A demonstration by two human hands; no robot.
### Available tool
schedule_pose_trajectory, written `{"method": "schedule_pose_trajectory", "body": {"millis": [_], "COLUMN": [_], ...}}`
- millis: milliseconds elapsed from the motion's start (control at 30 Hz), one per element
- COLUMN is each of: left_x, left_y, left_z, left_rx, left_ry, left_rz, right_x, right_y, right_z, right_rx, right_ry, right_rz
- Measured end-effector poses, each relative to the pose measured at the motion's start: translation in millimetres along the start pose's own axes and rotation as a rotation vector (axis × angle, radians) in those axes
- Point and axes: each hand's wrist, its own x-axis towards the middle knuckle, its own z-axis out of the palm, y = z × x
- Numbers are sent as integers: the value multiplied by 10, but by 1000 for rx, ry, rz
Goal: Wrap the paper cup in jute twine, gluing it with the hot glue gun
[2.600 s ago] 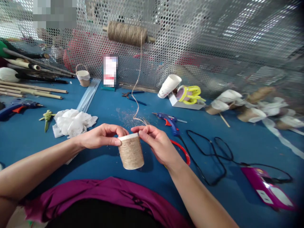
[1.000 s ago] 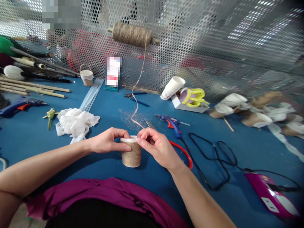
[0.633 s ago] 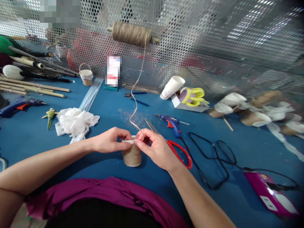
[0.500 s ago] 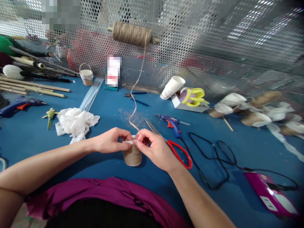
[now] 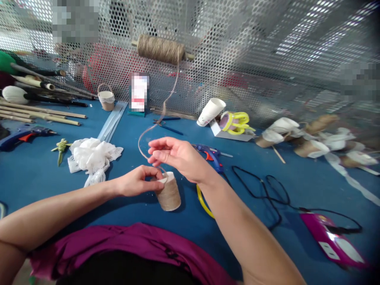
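Note:
My left hand (image 5: 141,180) pinches the rim of a small paper cup (image 5: 169,197) wrapped in brown twine, thumb outside and fingertips at the mouth. The cup leans slightly on the blue table. Above it, my right hand (image 5: 175,156) is raised, its fingers loosely bent and apart from the thumb. A strand of twine (image 5: 139,138) hangs from the spool (image 5: 160,49), loops left, passes at my right fingertips and runs down to the cup's rim. Beside my right forearm shows a yellow curved loop (image 5: 204,202); the rest of it is hidden.
A blue glue gun (image 5: 212,154) and black cable (image 5: 267,194) lie right, near a magenta power box (image 5: 329,237). White lace (image 5: 93,156) and another glue gun (image 5: 26,134) lie left. White cups (image 5: 211,111), a small handled basket (image 5: 106,99) and pliers (image 5: 169,128) stand or lie behind.
My right hand has lifted off the cup's rim, up and slightly left, and the twine now bows to the left. My left hand keeps its hold; the cup has tilted.

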Motion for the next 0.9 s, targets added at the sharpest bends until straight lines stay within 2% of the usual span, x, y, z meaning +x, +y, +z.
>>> {"method": "schedule_pose_trajectory", "body": {"millis": [33, 100, 133, 167, 267, 333, 433, 533, 600, 700, 800, 833, 867, 900], "left_x": [-8, -25, -31, -34, -24, -11, -4, -12, -16, -15, -13, -13, -13, -13], "left_y": [-12, -40, -56, -73, -124, -148, -155, -143, -139, -141, -145, -147, -149, -152], "left_z": [0, -12, -24, -37, -75, -91, -103, -111, -117, -126, -133, -135, -136, -136], "left_rx": [-3, 21, 37, 66, 223, 266, 286, 308, 307, 292, 262, 250, 239, 232], "left_ry": [14, 80, 124, 156, 255, 279, 287, 281, 277, 275, 254, 246, 243, 243], "left_rz": [3, 11, 15, 23, 93, 96, 83, 79, 77, 77, 101, 108, 111, 113], "right_x": [33, 43, 16, -35, -283, -453, -578, -548, -512, -530, -645, -691, -735, -774], "right_y": [15, 85, 134, 188, 359, 490, 716, 888, 916, 813, 589, 506, 426, 355], "right_z": [-38, -213, -349, -507, -997, -1234, -1396, -1425, -1413, -1328, -1123, -1035, -943, -851], "right_rx": [-36, -256, -458, -557, -748, -821, -854, -841, -811, -735, -622, -558, -392, -275], "right_ry": [24, 196, 338, 440, 645, 656, 632, 657, 694, 774, 825, 800, 721, 609], "right_rz": [-2, 19, 61, 100, 226, 336, 446, 490, 495, 442, 317, 269, 229, 250]}}
